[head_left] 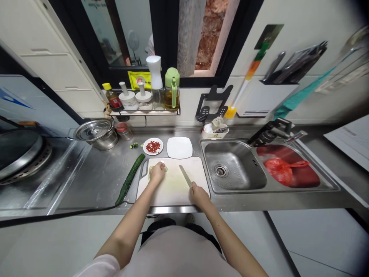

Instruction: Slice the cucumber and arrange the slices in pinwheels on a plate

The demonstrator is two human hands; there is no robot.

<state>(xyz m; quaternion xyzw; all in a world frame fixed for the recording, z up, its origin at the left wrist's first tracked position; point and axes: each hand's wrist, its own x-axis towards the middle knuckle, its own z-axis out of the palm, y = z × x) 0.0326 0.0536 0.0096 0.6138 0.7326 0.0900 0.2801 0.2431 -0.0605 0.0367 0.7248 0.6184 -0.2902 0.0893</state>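
Observation:
A white cutting board [173,188] with a grey edge lies on the steel counter. My left hand [157,173] is at its upper left, fingers closed around cucumber slices [165,169], of which green edges show beside the fingers. My right hand [199,194] grips a knife [185,175] by its handle on the board's right side, the blade pointing up and left, away from the other hand. A whole cucumber [130,179] lies left of the board. Behind the board are a plate of chopped red pieces [152,146] and a bare white plate [179,147]. Cucumber ends [135,145] lie beside the red pieces.
A double sink [236,169] is at the right, with a red bag [279,171] in its far basin. A lidded steel pot [99,134] and a jar [124,131] stand at the left. Bottles fill a rack [147,112] below the window. A black cable [72,212] runs along the front edge.

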